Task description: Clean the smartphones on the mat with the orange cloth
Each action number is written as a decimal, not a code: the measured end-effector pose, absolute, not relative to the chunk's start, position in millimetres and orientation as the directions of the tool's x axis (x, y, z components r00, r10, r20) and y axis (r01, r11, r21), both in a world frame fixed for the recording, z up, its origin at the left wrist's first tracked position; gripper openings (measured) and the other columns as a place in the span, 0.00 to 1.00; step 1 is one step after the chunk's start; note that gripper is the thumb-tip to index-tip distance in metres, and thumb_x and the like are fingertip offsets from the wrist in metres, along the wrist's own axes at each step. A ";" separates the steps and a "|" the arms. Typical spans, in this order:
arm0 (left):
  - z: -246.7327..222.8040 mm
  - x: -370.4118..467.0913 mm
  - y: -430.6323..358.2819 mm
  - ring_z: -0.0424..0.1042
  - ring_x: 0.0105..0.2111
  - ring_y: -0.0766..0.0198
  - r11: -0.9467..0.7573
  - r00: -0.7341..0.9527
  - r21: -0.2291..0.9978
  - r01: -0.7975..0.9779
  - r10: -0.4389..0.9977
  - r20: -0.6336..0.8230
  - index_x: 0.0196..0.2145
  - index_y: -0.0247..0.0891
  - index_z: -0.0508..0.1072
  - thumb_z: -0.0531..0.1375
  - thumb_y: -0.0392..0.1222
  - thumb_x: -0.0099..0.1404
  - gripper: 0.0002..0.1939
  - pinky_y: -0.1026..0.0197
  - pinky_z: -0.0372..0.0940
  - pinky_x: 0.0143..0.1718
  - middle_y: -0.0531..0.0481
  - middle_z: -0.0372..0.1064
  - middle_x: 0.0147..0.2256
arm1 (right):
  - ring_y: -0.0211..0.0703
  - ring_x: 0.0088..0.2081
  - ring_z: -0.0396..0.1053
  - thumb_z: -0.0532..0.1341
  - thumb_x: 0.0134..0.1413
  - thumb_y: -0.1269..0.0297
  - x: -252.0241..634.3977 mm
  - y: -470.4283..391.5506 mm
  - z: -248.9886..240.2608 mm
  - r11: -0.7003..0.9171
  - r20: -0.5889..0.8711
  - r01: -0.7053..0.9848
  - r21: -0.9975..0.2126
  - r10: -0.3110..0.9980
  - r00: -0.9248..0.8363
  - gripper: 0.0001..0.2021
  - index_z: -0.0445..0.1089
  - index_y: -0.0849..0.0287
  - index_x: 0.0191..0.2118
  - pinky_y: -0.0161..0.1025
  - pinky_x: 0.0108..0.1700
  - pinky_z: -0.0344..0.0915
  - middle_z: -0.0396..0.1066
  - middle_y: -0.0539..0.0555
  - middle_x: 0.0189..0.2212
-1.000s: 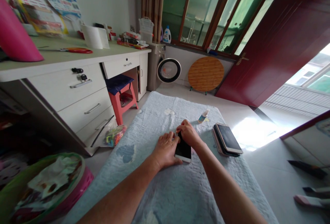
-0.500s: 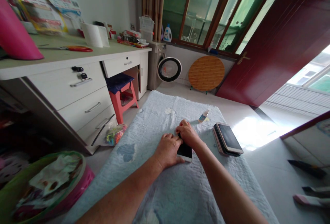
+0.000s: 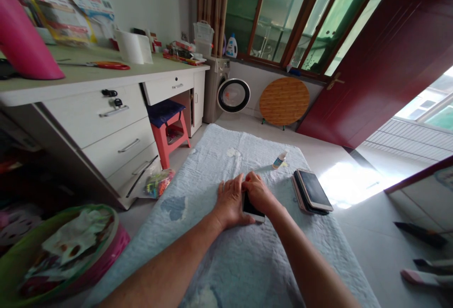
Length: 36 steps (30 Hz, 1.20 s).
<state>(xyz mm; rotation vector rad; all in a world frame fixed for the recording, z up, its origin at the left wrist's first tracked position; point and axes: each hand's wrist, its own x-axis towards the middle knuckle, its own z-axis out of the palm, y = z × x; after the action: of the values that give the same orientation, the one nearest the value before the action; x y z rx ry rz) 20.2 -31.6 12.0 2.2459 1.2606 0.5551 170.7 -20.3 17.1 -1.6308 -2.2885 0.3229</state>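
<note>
A phone with a dark screen and a pale edge lies on the light blue quilted cloth. My left hand holds it from the left, thumb along the near edge and fingers by the far end. Over the phone's far right part is my right hand, its fingers curled and pressed together; anything between them is too hidden to name. To the right rests a stack of phones or tablets. A small white bottle with a blue label stands beyond my hands.
A desk with drawers runs along the left, with a red stool beneath it. A pink and green basket of waste is at lower left. Behind are a round wooden board and a washing machine with its door open.
My left fingers have lifted off the phone's screen and moved slightly left. My right fingers have shifted a little nearer, uncovering less of the far end. The view has tilted slightly.
</note>
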 end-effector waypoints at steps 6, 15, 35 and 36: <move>3.9 20.1 -29.9 0.47 0.62 0.39 -0.469 0.517 0.608 0.641 0.849 0.110 0.65 0.43 0.28 0.69 0.57 0.36 0.70 0.36 0.34 0.61 0.40 0.51 0.62 | 0.42 0.41 0.58 0.56 0.55 0.72 162.2 -43.9 20.6 0.350 0.096 0.873 -0.340 0.936 -0.338 0.09 0.75 0.58 0.35 0.36 0.42 0.58 0.62 0.55 0.38; 1.3 19.8 -29.8 0.48 0.62 0.40 -0.480 0.509 0.572 0.665 0.852 0.123 0.65 0.38 0.22 0.68 0.52 0.37 0.71 0.37 0.34 0.61 0.36 0.49 0.63 | 0.38 0.34 0.58 0.60 0.48 0.72 157.3 -68.0 29.4 0.348 0.047 0.866 -0.360 0.934 -0.355 0.05 0.72 0.59 0.26 0.32 0.35 0.56 0.62 0.52 0.34; 9.8 21.4 -31.6 0.50 0.61 0.37 -0.458 0.486 0.570 0.683 0.866 0.113 0.65 0.40 0.36 0.68 0.62 0.36 0.67 0.36 0.41 0.61 0.35 0.46 0.63 | 0.40 0.38 0.57 0.52 0.56 0.75 174.2 -5.5 21.5 0.314 0.102 0.899 -0.304 0.949 -0.297 0.12 0.74 0.60 0.32 0.35 0.43 0.58 0.60 0.55 0.36; 9.0 21.4 -31.7 0.49 0.61 0.38 -0.459 0.487 0.572 0.680 0.866 0.116 0.65 0.39 0.36 0.68 0.62 0.36 0.67 0.36 0.39 0.61 0.35 0.47 0.63 | 0.41 0.38 0.57 0.53 0.56 0.75 172.7 -10.7 22.2 0.326 0.104 0.893 -0.311 0.945 -0.309 0.12 0.74 0.60 0.32 0.35 0.43 0.58 0.60 0.55 0.37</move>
<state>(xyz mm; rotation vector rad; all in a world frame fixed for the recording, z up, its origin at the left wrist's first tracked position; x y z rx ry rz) 21.4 -31.7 9.0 2.2813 1.2786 0.5495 172.7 -10.7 22.2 -1.6578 -2.3278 0.2827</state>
